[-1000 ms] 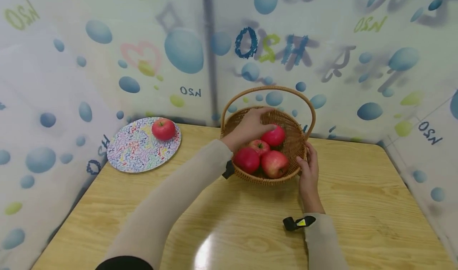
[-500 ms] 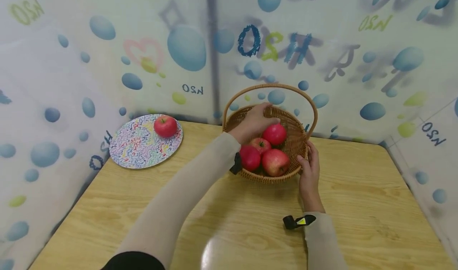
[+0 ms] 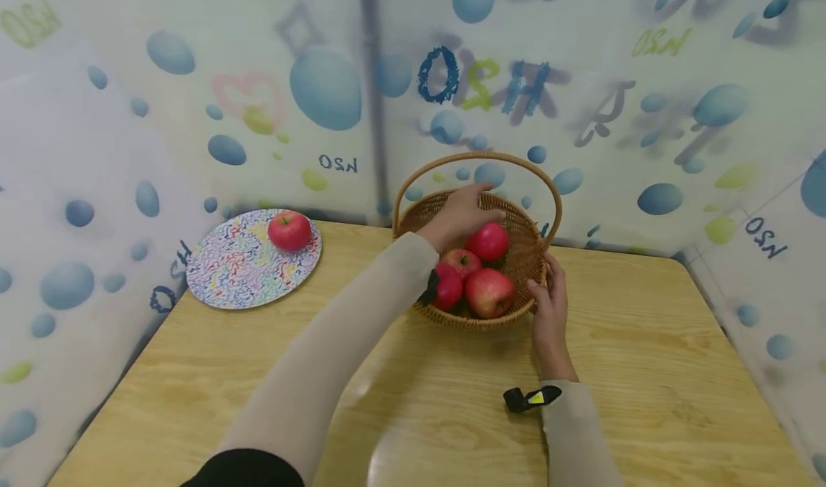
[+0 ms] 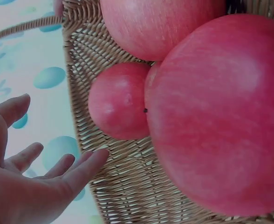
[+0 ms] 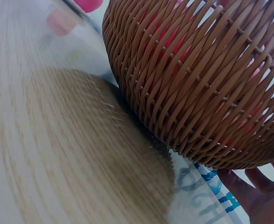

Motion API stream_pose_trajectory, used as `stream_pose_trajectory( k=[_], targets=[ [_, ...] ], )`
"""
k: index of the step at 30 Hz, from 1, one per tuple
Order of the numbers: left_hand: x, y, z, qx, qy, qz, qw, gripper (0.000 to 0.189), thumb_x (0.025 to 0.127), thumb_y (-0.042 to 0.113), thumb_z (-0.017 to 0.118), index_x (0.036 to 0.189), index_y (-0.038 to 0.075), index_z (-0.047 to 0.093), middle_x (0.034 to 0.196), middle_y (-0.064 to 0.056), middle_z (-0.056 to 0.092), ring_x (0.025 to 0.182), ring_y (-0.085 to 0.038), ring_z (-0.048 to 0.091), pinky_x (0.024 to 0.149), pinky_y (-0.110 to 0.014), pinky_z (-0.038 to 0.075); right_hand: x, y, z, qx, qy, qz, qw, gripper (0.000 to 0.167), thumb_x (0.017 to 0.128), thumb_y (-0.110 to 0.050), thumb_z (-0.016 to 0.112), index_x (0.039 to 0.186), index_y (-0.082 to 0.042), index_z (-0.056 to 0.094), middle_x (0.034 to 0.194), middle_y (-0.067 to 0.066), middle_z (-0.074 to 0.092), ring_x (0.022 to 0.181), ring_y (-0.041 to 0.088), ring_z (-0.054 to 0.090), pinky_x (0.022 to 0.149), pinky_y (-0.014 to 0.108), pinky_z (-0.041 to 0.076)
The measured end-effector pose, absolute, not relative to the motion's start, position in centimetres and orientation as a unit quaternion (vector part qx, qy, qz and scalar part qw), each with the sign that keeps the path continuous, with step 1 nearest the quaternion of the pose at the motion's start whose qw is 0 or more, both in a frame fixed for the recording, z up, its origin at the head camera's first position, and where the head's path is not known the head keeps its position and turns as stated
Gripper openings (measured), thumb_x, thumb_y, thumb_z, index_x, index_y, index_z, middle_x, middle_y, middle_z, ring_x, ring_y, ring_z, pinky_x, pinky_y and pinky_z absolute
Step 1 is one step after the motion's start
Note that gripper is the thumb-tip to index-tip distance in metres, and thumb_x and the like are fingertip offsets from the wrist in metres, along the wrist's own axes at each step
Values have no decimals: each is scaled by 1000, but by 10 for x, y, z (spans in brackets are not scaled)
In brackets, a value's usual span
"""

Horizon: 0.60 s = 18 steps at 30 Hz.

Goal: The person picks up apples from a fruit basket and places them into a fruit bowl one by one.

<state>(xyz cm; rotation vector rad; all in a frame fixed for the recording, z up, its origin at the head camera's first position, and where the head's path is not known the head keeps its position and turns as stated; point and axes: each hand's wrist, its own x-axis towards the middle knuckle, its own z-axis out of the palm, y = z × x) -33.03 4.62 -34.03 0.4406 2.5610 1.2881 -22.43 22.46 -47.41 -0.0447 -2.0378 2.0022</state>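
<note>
My left hand (image 3: 459, 218) reaches over the wicker basket (image 3: 525, 257), its fingers spread behind and above the red apples. In the left wrist view its fingers (image 4: 83, 170) are extended beside the basket's edge, apart from the small-looking far apple (image 4: 118, 100). Several apples lie in the basket, among them a bright red one (image 3: 488, 242) near my left hand and a streaked one (image 3: 490, 293) at the front. My right hand (image 3: 550, 322) holds the basket's right side, thumb at the rim and fingers around the outside. The black wrist camera partly hides the leftmost apple.
A round plate (image 3: 239, 279) with a colourful squiggle pattern stands at the back left, with one red apple (image 3: 290, 231) on it. The basket's arched handle (image 3: 474, 155) rises at the back. A patterned wall (image 3: 258, 178) borders the wooden table (image 3: 645, 372).
The left hand has shifted a little to the right over the basket, and its thumb has come off the bright red apple. The right hand keeps its hold on the basket's side.
</note>
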Motion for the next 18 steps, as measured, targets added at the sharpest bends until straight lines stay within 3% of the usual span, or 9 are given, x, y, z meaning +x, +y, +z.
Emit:
stream_pose_trajectory(
  k=[12, 14, 18],
  targets=[
    [-343, 50, -358, 153, 870, 431, 183, 72, 98, 31, 66, 159, 17, 32, 165, -7, 34, 151, -28, 35, 121, -45, 36, -225, 225, -476, -19, -705, 697, 131, 57, 103, -15, 42, 158, -22, 31, 169, 2, 22, 154, 31, 27, 115, 66, 33],
    [-343, 53, -360, 158, 878, 413, 183, 72, 97, 30, 66, 159, 16, 32, 164, -8, 36, 150, -29, 36, 121, -44, 37, -225, 226, -476, -21, -706, 695, 133, 56, 103, -15, 42, 157, -23, 31, 168, 2, 24, 152, 30, 30, 114, 52, 43],
    [-344, 57, -365, 162, 895, 376, 179, 73, 97, 31, 67, 160, 16, 31, 163, -8, 38, 149, -28, 39, 120, -43, 38, -226, 226, -476, -16, -706, 694, 141, 56, 103, -15, 43, 157, -21, 32, 167, 4, 27, 150, 31, 33, 113, 52, 44]
  ],
)
